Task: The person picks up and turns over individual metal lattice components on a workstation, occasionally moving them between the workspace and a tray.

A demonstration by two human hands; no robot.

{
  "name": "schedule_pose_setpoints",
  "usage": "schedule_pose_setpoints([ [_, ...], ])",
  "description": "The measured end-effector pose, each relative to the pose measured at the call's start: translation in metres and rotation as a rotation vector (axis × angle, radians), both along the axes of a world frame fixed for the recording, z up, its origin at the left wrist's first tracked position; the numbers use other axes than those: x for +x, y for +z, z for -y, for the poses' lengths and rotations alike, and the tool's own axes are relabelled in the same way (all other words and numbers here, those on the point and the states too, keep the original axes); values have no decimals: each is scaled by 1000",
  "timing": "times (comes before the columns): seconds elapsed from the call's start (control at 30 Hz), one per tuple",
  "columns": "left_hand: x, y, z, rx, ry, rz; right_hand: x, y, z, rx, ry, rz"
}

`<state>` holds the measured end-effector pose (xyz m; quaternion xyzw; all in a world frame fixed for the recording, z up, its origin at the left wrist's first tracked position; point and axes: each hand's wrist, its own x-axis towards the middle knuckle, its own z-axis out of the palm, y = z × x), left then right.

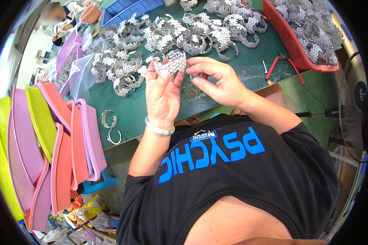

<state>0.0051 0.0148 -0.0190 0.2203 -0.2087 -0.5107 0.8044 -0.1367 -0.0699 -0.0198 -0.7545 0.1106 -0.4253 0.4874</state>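
A silver metal cuff bracelet (176,61) with a scaly, honeycomb-like surface is held up over the bench. My left hand (163,94), palm up and wearing a pale bangle, grips it between thumb and fingers. Close beside its right edge is my right hand (216,77), with bent fingers and the thumb apart from them. Its fingertips reach the cuff's edge; whether they touch it I cannot tell. Behind both hands spreads a large heap of similar silver cuffs (200,34).
Red-handled pliers (283,61) lie right on the green bench (245,61), below a red basket (288,36) full of cuffs. A loose cuff (109,119) and a plain ring (115,136) lie left, near stacked colored baskets (61,163). A fan (353,110) stands right; another person sits far left.
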Motion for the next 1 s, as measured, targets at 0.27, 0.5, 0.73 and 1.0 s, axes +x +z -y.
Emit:
schedule_pose_setpoints([
  [0.27,-1,-1,-1,2,5,2,0,-1,-1,-5,3,11],
  [0.5,0,-2,-1,-10,-7,4,0,-3,-2,6,8,-2],
  [0.73,0,-3,-3,1,-8,-4,0,-2,-4,16,21,-1],
  [1.0,1,-3,-3,25,4,-13,0,-3,-4,10,27,-5],
])
